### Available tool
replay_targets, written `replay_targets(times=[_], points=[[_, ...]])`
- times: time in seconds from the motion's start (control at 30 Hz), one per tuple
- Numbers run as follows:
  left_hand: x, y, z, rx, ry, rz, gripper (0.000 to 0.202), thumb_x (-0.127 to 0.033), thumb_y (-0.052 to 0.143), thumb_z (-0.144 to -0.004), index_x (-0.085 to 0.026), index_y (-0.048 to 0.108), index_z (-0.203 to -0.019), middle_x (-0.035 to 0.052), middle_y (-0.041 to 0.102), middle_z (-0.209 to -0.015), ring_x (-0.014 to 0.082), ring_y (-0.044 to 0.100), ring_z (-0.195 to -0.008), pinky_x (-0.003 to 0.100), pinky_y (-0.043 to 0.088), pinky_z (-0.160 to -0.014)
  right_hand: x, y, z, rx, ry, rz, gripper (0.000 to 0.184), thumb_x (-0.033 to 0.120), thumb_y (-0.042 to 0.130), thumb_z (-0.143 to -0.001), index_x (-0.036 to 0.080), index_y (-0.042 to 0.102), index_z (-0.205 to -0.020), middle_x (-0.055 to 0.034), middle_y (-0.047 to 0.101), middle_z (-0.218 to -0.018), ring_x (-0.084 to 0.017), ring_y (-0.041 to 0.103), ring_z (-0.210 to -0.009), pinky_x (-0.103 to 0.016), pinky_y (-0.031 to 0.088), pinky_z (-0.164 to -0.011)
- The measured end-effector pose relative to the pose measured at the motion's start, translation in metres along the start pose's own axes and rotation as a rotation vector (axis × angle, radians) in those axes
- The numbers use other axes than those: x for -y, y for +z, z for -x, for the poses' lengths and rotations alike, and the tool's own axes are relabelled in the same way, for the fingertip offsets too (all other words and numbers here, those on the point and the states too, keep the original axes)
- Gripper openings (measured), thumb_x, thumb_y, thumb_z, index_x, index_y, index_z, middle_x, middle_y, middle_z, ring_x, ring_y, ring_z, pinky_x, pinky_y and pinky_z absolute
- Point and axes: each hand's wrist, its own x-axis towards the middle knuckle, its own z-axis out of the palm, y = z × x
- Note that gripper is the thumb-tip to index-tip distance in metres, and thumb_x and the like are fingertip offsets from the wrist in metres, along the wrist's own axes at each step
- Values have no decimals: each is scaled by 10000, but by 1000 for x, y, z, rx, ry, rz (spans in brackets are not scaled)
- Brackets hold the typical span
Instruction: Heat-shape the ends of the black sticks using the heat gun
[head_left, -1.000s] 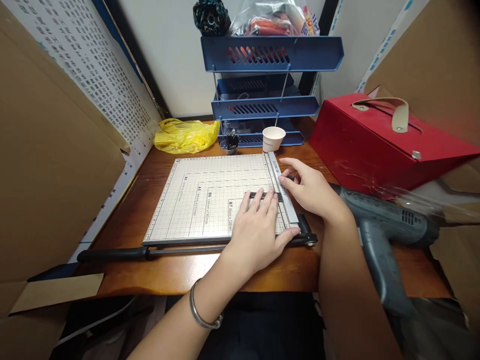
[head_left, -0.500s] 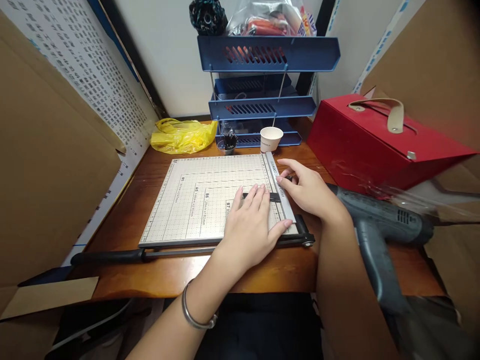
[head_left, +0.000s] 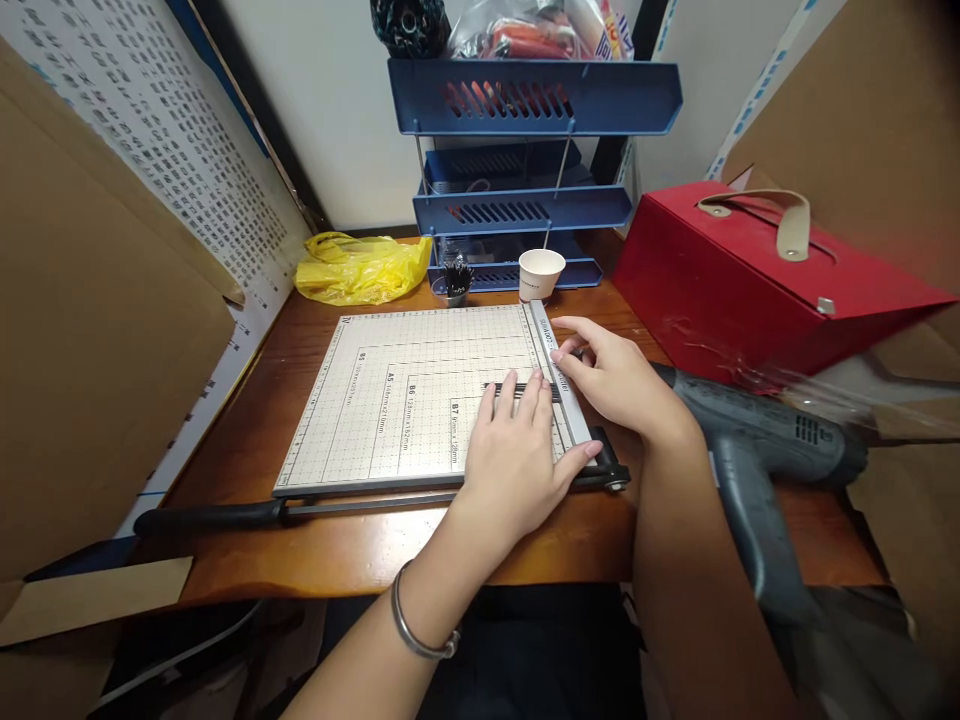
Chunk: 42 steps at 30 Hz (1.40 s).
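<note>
L hand [head_left: 511, 455] flat, splayed, black strips [head_left: 555, 393] under its fingers on cutter bd [head_left: 360, 410]; slid a bit R vs prev frame, uncovering B7 label [head_left: 454, 430] to its L. R hand [head_left: 619, 375] curled at metal bar [head_left: 572, 408]; can't tell if gripping.

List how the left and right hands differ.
The left hand lies flattened; the right hand is curled. The left hand partly covers black strips; the right is beside the metal guard. The left arm wears a bracelet; the right arm is bare. Both are at the paper cutter.
</note>
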Motion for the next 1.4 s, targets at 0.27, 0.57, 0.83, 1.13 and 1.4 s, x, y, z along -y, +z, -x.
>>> replay_targets(times=[0.27,0.57,0.83,1.13,1.4], points=[[4,-6,5,-44,10,4,793,-639,200,-1082,-72,329,-1621,126,314,-1694,280,260,-1597,604,95,-1319,0,-2,0,14,8,18,462,299,586,-941,197,625,-1389,-56,717,-1048,-185,589,-797,-373,481,-885],[23,-16,3,7,-4,-22,676,-554,357,-1088,-85,426,-1570,126,400,-1664,301,312,-1573,578,184,-1308,-5,1,3,47,-46,137,463,244,640,-847,218,616,-1309,-45,608,-985,-212,590,-864,-363,450,-822],[24,-23,-25,-108,50,33,287,-364,639,-963,-156,725,-1142,94,726,-1248,297,625,-1163,500,369,-1194,-2,-2,1,49,15,102,228,300,607,-896,214,645,-1104,5,551,-782,-184,520,-730,-340,395,-742],[20,-15,-31,-151,12,14,223,-362,616,-984,-190,750,-1027,75,747,-1112,303,621,-1060,482,456,-1062,0,-3,1,31,8,84,262,344,588,-919,212,660,-1134,0,562,-758,-191,529,-723,-339,398,-734],[40,-23,-25,-143,-4,112,281,-402,676,-958,-205,736,-1148,54,748,-1208,288,628,-1122,480,446,-1114,6,-5,3,91,-40,95,254,295,602,-897,211,722,-1105,-4,560,-761,-180,522,-713,-329,393,-724]])
